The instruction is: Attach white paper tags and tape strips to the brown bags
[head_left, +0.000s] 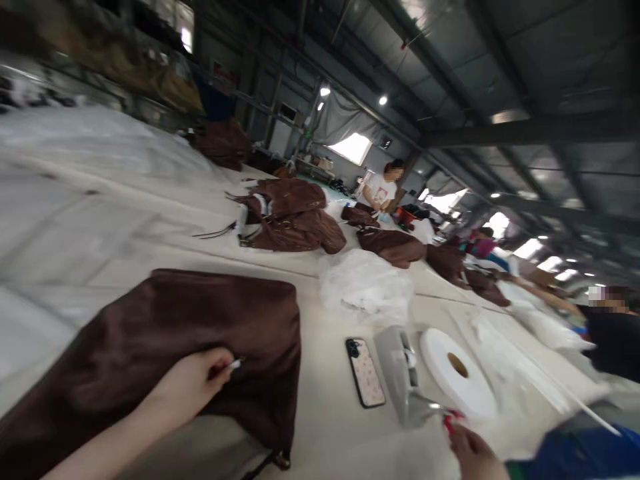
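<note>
A dark brown leather-like bag (200, 307) lies on the pale table in front of me, with a strap and a brass-coloured fitting at its lower corner. Over its side, the thumb and fingers of my left hand (207, 377) are pinched on a small white piece (235, 364), beside a small brass-coloured spot. Low on the right, my right hand (475, 453) is closed on a red-handled tool (454, 418); blur hides its exact kind. Shiny metal shows in front of the red part, close to a grey tape dispenser (397, 373).
A phone (366, 373) in a patterned case and a large white roll (457, 373) lie by the dispenser. Crumpled clear plastic (367, 287) sits behind. More brown bags (295, 213) line the table. A person in a white shirt (381, 190) stands farther back; another is at right.
</note>
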Demonstrator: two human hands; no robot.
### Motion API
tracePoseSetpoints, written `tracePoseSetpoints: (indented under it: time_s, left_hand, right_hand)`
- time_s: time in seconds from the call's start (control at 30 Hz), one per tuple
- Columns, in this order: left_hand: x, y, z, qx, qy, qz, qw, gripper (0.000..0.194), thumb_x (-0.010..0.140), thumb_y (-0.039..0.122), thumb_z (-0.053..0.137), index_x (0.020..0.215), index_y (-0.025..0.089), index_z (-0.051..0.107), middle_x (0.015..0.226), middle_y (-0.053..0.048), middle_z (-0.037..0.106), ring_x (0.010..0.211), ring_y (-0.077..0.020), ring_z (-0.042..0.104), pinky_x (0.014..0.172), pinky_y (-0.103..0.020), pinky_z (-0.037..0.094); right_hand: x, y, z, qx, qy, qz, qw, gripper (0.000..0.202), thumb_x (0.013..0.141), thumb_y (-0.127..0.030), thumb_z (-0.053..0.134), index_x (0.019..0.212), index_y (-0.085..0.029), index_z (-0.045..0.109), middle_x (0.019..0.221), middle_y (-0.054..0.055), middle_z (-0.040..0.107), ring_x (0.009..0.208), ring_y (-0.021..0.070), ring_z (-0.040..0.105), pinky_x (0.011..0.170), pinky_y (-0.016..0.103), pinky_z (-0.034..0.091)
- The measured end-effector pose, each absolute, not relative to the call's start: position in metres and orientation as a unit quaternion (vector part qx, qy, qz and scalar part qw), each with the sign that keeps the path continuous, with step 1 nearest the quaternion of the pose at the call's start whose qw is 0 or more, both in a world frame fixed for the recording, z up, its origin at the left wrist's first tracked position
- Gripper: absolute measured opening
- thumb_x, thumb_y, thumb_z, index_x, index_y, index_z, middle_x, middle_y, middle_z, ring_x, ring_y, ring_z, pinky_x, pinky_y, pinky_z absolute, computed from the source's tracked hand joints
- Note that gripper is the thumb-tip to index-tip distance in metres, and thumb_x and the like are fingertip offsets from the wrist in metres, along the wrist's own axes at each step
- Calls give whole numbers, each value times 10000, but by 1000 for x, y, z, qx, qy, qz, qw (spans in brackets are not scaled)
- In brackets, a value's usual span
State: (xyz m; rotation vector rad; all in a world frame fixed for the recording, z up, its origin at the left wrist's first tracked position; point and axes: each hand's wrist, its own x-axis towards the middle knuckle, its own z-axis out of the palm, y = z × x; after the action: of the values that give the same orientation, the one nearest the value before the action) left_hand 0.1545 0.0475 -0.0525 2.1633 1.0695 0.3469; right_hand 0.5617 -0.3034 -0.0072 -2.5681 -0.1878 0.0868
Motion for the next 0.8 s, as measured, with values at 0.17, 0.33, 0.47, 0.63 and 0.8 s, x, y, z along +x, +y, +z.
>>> tracePoseSetpoints:
  time_s: [0.17,0.33,0.47,0.63,0.8]
  left_hand:
    - [154,42,-44,843,408,159,312,152,816,194,483,779,211,629,721,8,652,657,-133,579,589,-203,356]
    - [151,38,-42,876,367,165,266,119,809,144,486,788,204,587,784,-13,655,735,-167,613,660,-232,406]
    - [149,36,-42,878,387,146,241,190,797,127,471,969,200,508,808,-29,650,740,-195,634,652,-258,436]
    - [151,35,-40,881,399,123,222,251,809,120,434,1053,179,419,815,-53,650,752,-232,652,655,-299,460]
    - [152,32,-35,885,393,102,227,237,833,107,399,1061,171,417,841,-68,666,782,-243,665,664,-311,471]
  right_hand:
    - [497,-196,7,-852,-172,17,494,363,688,-483,663,937,-220,685,780,63,707,802,253,636,690,332,469]
    - [357,-64,-20,-605,-271,450,598,357,634,-462,761,796,-152,684,590,7,593,475,103,491,442,231,364]
    - [303,-23,-49,-542,-240,568,571,328,611,-416,790,746,-142,669,552,-27,553,407,48,414,369,181,239]
    - [305,-23,-65,-534,-224,610,541,303,613,-380,784,722,-127,657,544,-35,549,377,32,389,339,174,182]
    - [306,-22,-67,-536,-233,632,508,301,626,-380,768,726,-121,653,525,-34,547,360,32,381,326,179,172]
